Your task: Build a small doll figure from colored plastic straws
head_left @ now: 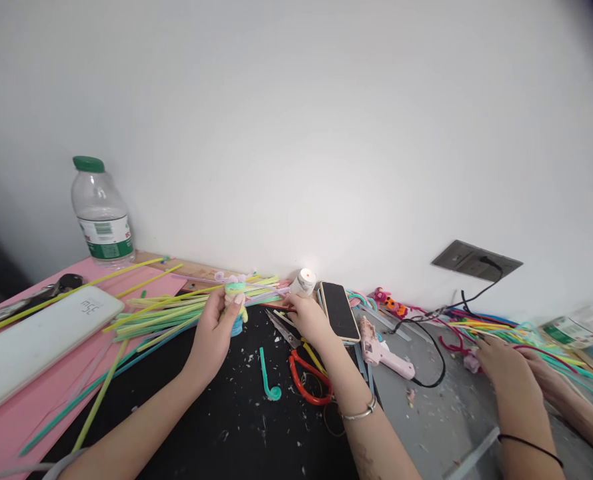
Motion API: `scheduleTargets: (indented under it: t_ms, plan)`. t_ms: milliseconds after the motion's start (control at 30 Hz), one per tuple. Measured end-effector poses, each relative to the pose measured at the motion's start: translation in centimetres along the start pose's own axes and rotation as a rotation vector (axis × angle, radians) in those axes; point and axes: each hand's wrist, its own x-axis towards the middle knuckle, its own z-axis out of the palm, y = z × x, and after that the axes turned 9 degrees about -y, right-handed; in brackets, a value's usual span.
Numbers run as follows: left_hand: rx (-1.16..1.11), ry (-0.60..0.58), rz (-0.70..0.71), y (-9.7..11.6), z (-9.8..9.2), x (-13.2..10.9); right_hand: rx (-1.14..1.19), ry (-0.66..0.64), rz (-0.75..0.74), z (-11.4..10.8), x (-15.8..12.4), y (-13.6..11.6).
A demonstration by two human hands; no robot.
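My left hand (217, 327) is closed on a small pipe-cleaner figure (235, 293) in pastel green, cream and lilac, with blue at its lower end. My right hand (309, 317) reaches over the scissors' blades, fingertips pressed together beside a lilac pipe cleaner (275, 293); whatever they pinch is hidden. Just behind that hand stands a white cylinder (305, 281). Orange-handled scissors (310, 383) lie partly under my right forearm. A curled teal pipe-cleaner piece (266, 379) rests on the black mat (226, 413) between my arms.
Yellow and green pipe cleaners (151, 313) spread left, near a white power bank (51, 340) and a bottle (102, 220). A phone (339, 312) and pink glue gun (383, 353) lie right, its cord running to a wall socket (469, 259). Another person's hands (501, 363) work at far right.
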Motion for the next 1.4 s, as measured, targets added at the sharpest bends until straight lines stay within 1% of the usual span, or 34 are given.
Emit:
scheduleTargets:
  t_ms: [67,167,367,467,567,700,800,867,967,1067,1133,1233,1400]
  plan:
    - [0.009,-0.004,0.002,-0.1,0.0,0.0,0.084,-0.020,-0.049,0.2,0.2,-0.2]
    - [-0.004,-0.012,-0.001,0.0,0.0,0.0,0.151,-0.014,-0.052,0.6,0.4,-0.4]
    - [-0.064,-0.068,-0.011,-0.1,0.2,-0.1,0.299,0.138,0.008,1.2,0.1,0.0]
    - [-0.060,-0.085,-0.021,-0.1,0.3,-0.2,0.401,0.210,0.028,0.7,-0.7,-0.3]
    - [-0.082,-0.136,-0.052,0.3,0.5,-0.4,0.600,0.249,0.056,-0.4,-2.1,-1.4]
    - [-0.114,-0.251,-0.105,0.8,1.0,-1.0,0.822,0.284,0.085,-1.8,-4.1,-3.3]
    - [-0.105,-0.346,-0.134,0.7,1.4,-1.7,0.962,0.314,0.056,-2.5,-5.0,-4.4]
    - [-0.100,-0.399,-0.152,0.6,1.6,-2.1,0.930,0.355,-0.002,-2.9,-5.3,-5.0]
    - [-0.087,-0.446,-0.163,0.4,2.0,-2.5,0.756,0.459,-0.126,-3.0,-5.5,-5.7]
    - [-0.099,-0.480,-0.180,0.6,2.3,-2.8,0.645,0.551,-0.161,-2.5,-5.3,-6.1]
    - [-0.109,-0.501,-0.179,0.8,2.4,-2.9,0.623,0.564,-0.149,-2.0,-5.3,-6.2]
    - [-0.118,-0.521,-0.168,1.0,2.5,-3.1,0.606,0.543,-0.143,-1.4,-5.3,-6.1]
    - [-0.147,-0.512,-0.180,1.1,2.7,-3.1,0.513,0.517,-0.177,-1.6,-5.6,-6.0]
